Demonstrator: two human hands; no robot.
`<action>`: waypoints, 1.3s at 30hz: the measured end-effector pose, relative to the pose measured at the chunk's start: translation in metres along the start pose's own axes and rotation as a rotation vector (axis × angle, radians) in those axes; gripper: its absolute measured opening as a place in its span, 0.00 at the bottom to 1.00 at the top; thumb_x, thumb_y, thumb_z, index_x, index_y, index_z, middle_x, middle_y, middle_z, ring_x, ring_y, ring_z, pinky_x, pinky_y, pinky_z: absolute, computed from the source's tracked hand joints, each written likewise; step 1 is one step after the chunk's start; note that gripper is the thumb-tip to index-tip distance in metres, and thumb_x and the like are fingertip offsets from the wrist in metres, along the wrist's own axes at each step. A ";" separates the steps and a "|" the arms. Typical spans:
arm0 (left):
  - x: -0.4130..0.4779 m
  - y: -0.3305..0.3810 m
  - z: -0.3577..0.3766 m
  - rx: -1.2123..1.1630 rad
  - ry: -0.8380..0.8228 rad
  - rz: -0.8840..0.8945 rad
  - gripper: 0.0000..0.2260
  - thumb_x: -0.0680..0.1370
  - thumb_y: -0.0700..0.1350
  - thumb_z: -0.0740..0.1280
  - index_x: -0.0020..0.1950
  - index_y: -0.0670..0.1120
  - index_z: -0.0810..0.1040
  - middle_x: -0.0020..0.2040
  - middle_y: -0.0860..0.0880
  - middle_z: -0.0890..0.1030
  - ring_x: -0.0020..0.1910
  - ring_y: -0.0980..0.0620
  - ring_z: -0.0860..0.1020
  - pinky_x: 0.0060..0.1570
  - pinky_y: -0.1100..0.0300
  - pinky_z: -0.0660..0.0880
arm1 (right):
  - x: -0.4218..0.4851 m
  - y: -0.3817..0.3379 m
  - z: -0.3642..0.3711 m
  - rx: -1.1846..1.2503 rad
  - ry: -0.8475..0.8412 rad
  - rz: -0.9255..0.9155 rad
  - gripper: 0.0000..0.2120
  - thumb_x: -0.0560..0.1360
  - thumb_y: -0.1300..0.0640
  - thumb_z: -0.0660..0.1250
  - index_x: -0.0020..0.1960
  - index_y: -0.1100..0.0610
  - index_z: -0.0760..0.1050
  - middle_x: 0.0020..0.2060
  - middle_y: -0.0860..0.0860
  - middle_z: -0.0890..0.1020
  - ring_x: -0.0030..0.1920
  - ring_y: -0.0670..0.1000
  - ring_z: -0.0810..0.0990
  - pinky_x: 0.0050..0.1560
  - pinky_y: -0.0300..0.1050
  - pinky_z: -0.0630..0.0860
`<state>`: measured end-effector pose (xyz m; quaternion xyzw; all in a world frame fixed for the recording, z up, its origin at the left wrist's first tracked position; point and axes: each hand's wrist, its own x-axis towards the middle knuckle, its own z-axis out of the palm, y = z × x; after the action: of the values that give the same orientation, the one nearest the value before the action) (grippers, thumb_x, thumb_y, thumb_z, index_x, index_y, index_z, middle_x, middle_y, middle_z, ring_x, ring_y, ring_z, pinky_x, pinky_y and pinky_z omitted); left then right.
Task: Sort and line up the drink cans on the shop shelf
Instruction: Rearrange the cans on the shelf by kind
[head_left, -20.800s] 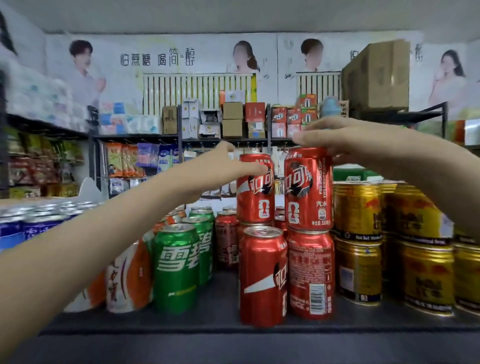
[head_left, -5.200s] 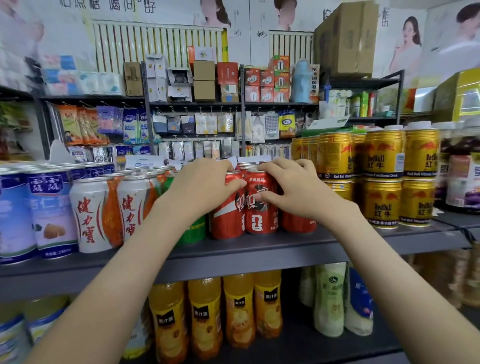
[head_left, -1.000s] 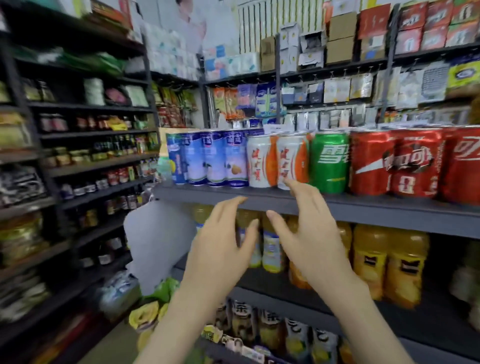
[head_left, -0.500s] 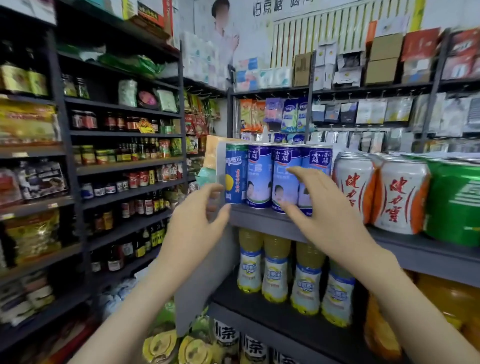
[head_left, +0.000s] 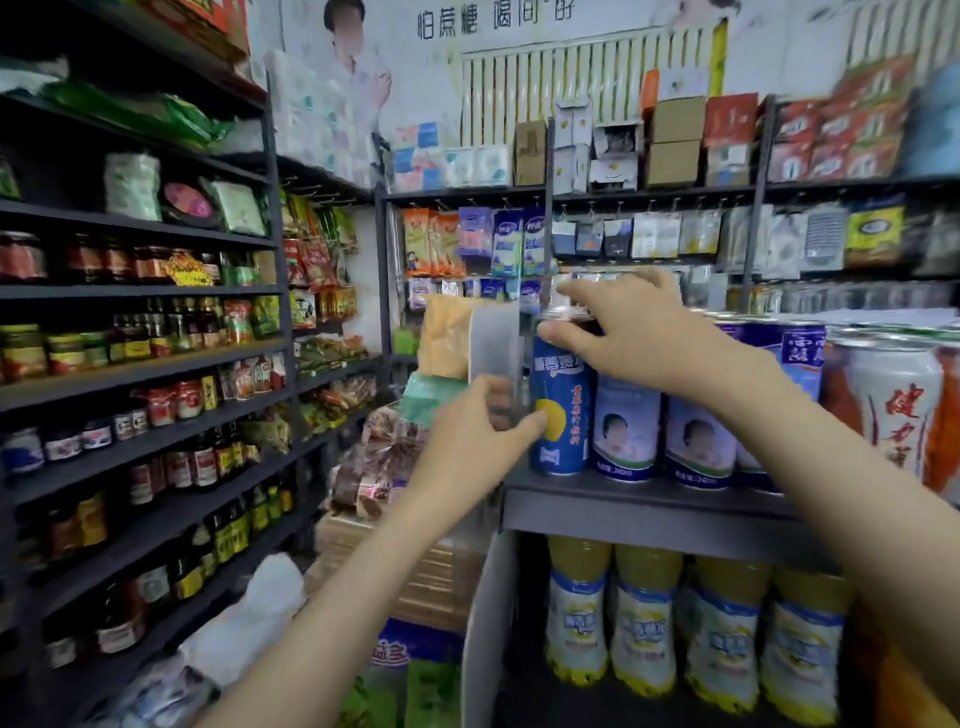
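Grips a tall blue metal drink can with a yellow disc on its front (head_left: 561, 405), upright at the far left end of the front row on the dark grey metal shelf (head_left: 649, 514). From above, clamps the can's top rim with the right hand (head_left: 639, 332), thumb on the near side, fingers curled over the lid. Lower down, pinches the can's body with the left hand (head_left: 467, 441): thumb tip on the yellow disc, fingers bent round the left side, blurred. Just right of the can, close against it, blue-and-white cans printed with a child's face (head_left: 626, 426), upright in the same row, their tops hidden by the right wrist and forearm. Further right, a white-and-orange can with red characters (head_left: 893, 400). Left of the blue can, at the shelf end, a pale grey upright panel (head_left: 493, 338) and, beside that, a tan paper packet (head_left: 444, 338). On the tier below, yellow plastic bottles with blue-and-white labels (head_left: 644, 623), side by side in a row.
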<state>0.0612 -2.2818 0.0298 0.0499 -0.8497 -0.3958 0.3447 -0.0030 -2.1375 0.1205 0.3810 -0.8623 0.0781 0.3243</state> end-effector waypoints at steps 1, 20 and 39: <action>0.005 -0.002 0.004 -0.050 -0.054 0.008 0.19 0.72 0.52 0.72 0.60 0.49 0.72 0.49 0.57 0.77 0.41 0.66 0.74 0.36 0.76 0.70 | 0.005 -0.003 0.003 -0.047 -0.024 0.025 0.26 0.78 0.38 0.54 0.66 0.54 0.71 0.54 0.54 0.80 0.60 0.56 0.74 0.68 0.51 0.52; 0.027 -0.021 -0.003 -0.185 -0.282 0.167 0.20 0.65 0.63 0.73 0.50 0.58 0.71 0.46 0.61 0.78 0.42 0.67 0.77 0.45 0.66 0.76 | 0.015 -0.013 -0.028 0.083 -0.240 0.006 0.35 0.65 0.28 0.49 0.60 0.47 0.76 0.54 0.44 0.81 0.55 0.44 0.76 0.70 0.50 0.60; 0.103 -0.011 -0.008 -0.664 -0.469 0.003 0.46 0.65 0.71 0.51 0.76 0.46 0.57 0.74 0.51 0.63 0.71 0.55 0.64 0.71 0.58 0.58 | 0.112 0.039 -0.019 0.050 -0.917 -0.129 0.30 0.77 0.61 0.65 0.74 0.43 0.60 0.73 0.42 0.61 0.70 0.38 0.56 0.65 0.36 0.54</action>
<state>-0.0140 -2.3312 0.0820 -0.1567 -0.7313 -0.6489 0.1396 -0.0775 -2.1709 0.2093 0.4367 -0.8891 -0.0978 -0.0959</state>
